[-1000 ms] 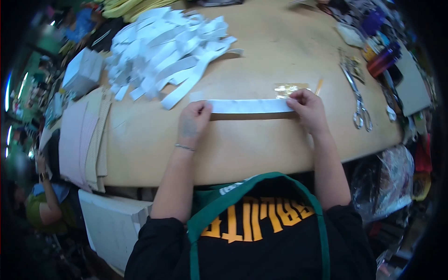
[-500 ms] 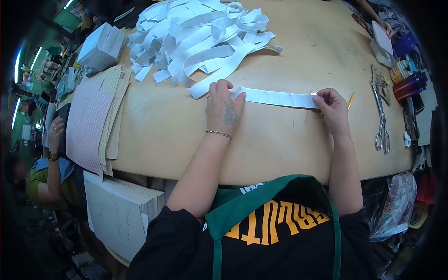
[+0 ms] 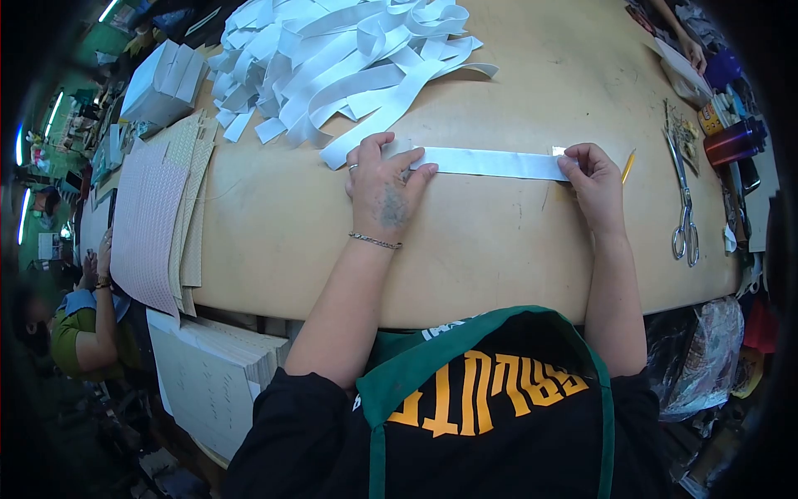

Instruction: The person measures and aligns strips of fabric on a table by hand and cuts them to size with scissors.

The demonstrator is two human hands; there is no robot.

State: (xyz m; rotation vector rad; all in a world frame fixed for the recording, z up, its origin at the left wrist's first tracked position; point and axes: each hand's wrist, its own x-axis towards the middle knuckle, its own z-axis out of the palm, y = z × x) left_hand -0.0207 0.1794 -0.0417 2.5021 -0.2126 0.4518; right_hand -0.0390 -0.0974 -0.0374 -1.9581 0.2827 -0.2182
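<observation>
A white elastic-looking strip (image 3: 490,162) stretches nearly straight across the tabletop between my two hands. At its left end, the thumb and index finger of my left hand (image 3: 385,190) close on the strip, with the other fingers curled behind. My right hand (image 3: 595,183) pinches the opposite end between thumb and fingers. By the right fingertips is a small shiny piece (image 3: 559,151), too small to name. A large heap of similar white strips (image 3: 324,58) lies beyond my left hand, and one loose strip end reaches close to its fingers.
On the right lie a yellow pencil (image 3: 628,166), metal scissors (image 3: 684,212) and a dark red tumbler (image 3: 735,141). Patterned sheets (image 3: 150,224) and a white box (image 3: 164,86) occupy the table's left side. Co-workers' hands show at the left and upper right edges.
My left index finger has straightened towards the strip's end beside the thumb. The strip now lies more level. The view has shifted slightly, and the left co-worker's hand has lowered.
</observation>
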